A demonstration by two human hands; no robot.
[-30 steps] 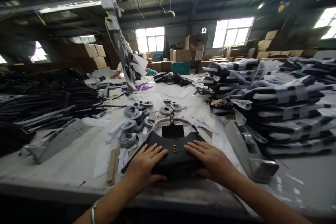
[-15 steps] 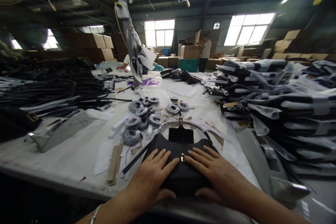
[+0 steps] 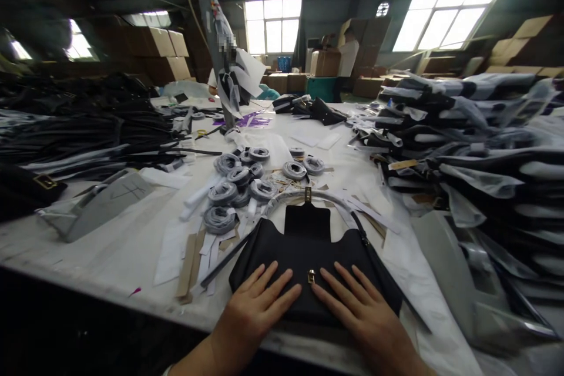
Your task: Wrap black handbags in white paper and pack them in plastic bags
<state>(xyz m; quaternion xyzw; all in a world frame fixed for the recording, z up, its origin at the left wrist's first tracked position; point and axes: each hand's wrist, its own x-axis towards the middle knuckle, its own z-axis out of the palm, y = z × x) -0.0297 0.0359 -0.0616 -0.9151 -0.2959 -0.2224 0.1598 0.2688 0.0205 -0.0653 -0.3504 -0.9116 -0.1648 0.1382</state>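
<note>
A black handbag point(image 3: 273, 247) lies on the white table in front of me, its wrapped handle point(image 3: 268, 204) arching away at the far side. My left hand point(image 3: 259, 305) rests flat on the left of its front, fingers spread. On the right half, my right hand point(image 3: 359, 302) also lies flat with its fingers apart. Between my fingertips sits a small gold clasp point(image 3: 311, 277). The bag's flap tab point(image 3: 307, 223), tipped with a metal fitting, is folded up toward the handle. The bag's lower edge is partly hidden by my hands.
Several coiled, wrapped straps point(image 3: 222, 192) lie beyond the bag, near cardboard strips point(image 3: 190, 264). Wrapped black bags are stacked high at the right point(image 3: 484, 170); dark pieces pile up at the left point(image 3: 79, 135). Grey tape dispensers point(image 3: 106, 200) flank the workspace. A person point(image 3: 349, 53) stands far back by cartons.
Both hands have slid down the bag toward me, uncovering more of its upper front and sides. The camera view has tilted down slightly.
</note>
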